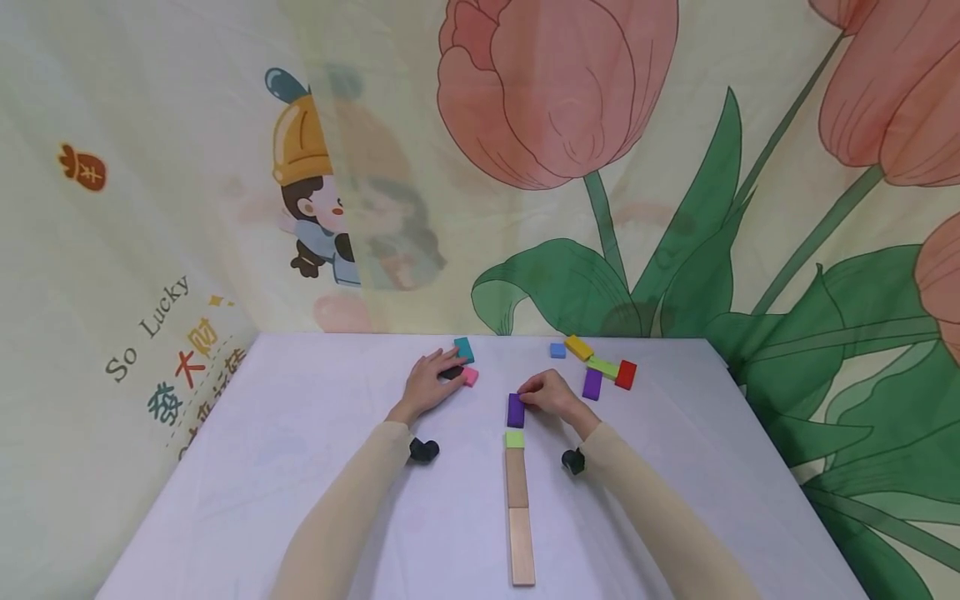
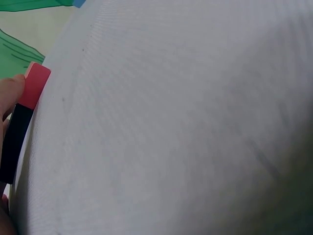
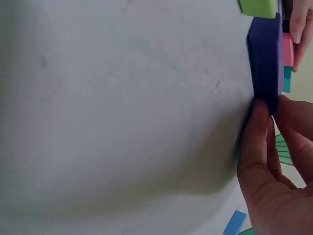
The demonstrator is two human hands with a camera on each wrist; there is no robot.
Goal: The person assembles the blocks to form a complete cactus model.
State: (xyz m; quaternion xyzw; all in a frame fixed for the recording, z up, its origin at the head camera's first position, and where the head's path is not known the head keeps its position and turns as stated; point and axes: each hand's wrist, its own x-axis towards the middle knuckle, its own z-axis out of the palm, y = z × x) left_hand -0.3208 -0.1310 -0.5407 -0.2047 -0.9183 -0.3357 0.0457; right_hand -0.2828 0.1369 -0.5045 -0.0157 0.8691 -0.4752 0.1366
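My right hand [image 1: 553,393] pinches one end of a purple block [image 1: 516,411] between thumb and fingers. In the right wrist view that purple block [image 3: 266,58] has its other end close to a light green block [image 3: 259,7]. The green block [image 1: 514,439] tops a line with two wooden blocks [image 1: 517,477] running towards me. On the left, my left hand [image 1: 427,381] rests with fingers extended over a black block [image 1: 452,372]. A pink block [image 1: 470,377] and a teal block [image 1: 464,350] lie by its fingertips. The left wrist view shows a digit touching the pink block [image 2: 36,85].
At the back right lie a blue block [image 1: 557,351], a yellow block [image 1: 579,347], a green block [image 1: 603,367], a red block [image 1: 626,375] and another purple block [image 1: 592,384]. A white cloth [image 1: 300,500] covers the table; a printed curtain [image 1: 405,83] hangs behind it.
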